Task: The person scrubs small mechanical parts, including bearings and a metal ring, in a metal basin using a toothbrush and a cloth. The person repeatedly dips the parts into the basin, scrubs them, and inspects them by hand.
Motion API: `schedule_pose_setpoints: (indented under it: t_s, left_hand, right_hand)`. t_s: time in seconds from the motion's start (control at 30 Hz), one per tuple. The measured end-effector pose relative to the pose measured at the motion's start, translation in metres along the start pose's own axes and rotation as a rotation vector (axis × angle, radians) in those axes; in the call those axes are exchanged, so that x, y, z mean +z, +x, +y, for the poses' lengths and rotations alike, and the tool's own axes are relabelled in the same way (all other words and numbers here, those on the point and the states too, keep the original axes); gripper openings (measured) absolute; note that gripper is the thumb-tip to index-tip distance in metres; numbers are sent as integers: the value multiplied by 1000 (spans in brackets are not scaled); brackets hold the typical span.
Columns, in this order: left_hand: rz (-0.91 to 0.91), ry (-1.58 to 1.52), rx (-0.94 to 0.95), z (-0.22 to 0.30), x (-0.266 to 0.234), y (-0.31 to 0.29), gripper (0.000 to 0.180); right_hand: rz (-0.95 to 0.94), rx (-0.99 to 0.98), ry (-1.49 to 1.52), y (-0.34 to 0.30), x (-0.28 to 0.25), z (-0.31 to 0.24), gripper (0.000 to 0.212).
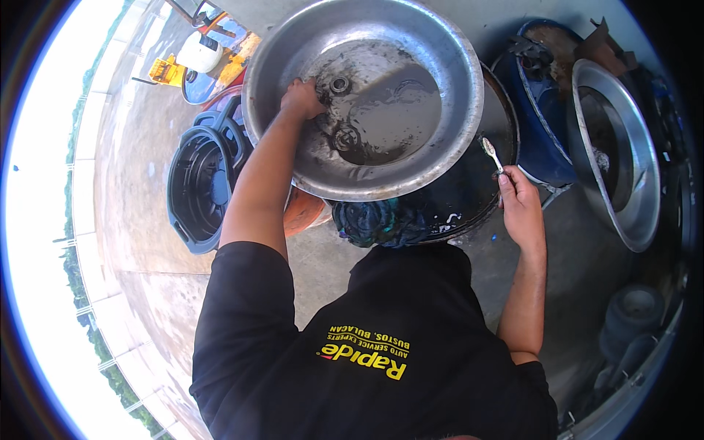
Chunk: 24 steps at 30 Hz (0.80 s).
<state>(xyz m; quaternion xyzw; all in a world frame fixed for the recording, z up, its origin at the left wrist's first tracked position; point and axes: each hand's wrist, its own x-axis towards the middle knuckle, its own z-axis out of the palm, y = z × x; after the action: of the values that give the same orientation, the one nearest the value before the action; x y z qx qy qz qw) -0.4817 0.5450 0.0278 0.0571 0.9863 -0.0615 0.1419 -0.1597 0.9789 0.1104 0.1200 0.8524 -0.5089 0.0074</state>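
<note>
My left hand (301, 99) reaches into a large dented metal basin (293, 44) and rests curled at the edge of the dark, dirty liquid (400, 110). Its fingertips are beside a small round metal part (339, 84). Whether they grip anything is hidden. A second ring-shaped part (345, 137) lies lower in the liquid. My right hand (521, 202) is outside the basin at its right, holding a toothbrush (490, 152) upright with the bristles near the basin's rim.
The basin sits on a black drum (477, 183), with a dark rag (374, 220) at its front. A second metal basin (623, 154) and a blue drum (539, 139) stand at the right. A black plastic pan (202, 183) and a white jug (198, 51) are at the left.
</note>
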Motion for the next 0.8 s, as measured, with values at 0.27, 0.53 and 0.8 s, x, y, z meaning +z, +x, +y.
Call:
schedule_pose_setpoints:
  t_s: [0.27,0.53,0.8]
  left_hand:
    - [-10,-32,46,9,5,0,94]
    - [-29,60,47,24,-2,-6,106]
    - [425,-90,60,31,-90,13,96]
  right_hand:
    - [33,10,-18,-5,-4,1,22]
    - [24,-1,-13,-3,-4,1,21]
    - [64,30,-20,-8,-11,5,23]
